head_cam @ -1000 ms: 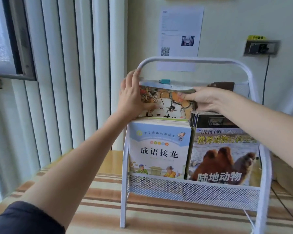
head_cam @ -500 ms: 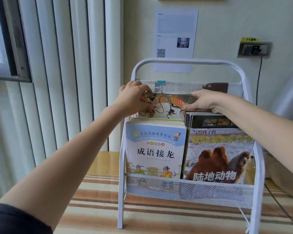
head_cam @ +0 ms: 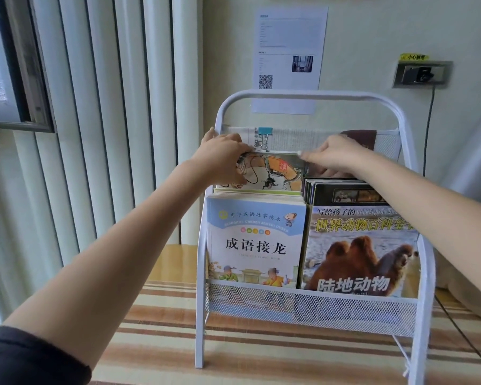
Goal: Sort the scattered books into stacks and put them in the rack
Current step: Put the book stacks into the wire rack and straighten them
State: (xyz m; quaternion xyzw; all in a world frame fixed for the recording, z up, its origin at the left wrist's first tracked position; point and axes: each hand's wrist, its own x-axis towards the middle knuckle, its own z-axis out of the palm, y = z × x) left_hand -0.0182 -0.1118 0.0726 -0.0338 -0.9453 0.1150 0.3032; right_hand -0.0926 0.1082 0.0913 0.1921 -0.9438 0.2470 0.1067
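A white metal rack (head_cam: pixel 311 309) stands on a striped mat. Its front tier holds a stack of blue-covered books (head_cam: pixel 254 243) on the left and a stack of animal books (head_cam: pixel 361 251) with a camel cover on the right. In the middle tier stands an orange illustrated book (head_cam: pixel 275 173). My left hand (head_cam: pixel 222 154) grips its top left corner. My right hand (head_cam: pixel 336 154) holds its top right edge. Behind it, in the back tier, are clipped printed papers (head_cam: pixel 289 138) and a brown book (head_cam: pixel 358 136).
White vertical blinds (head_cam: pixel 109 120) and a window frame are at the left. A paper notice (head_cam: pixel 289 48) and a wall socket (head_cam: pixel 422 75) with a cable hang on the wall behind the rack. The striped mat (head_cam: pixel 156 343) covers the floor in front.
The orange illustrated book has gone lower into the middle tier with both hands on it, so the clipped papers behind now show above it.
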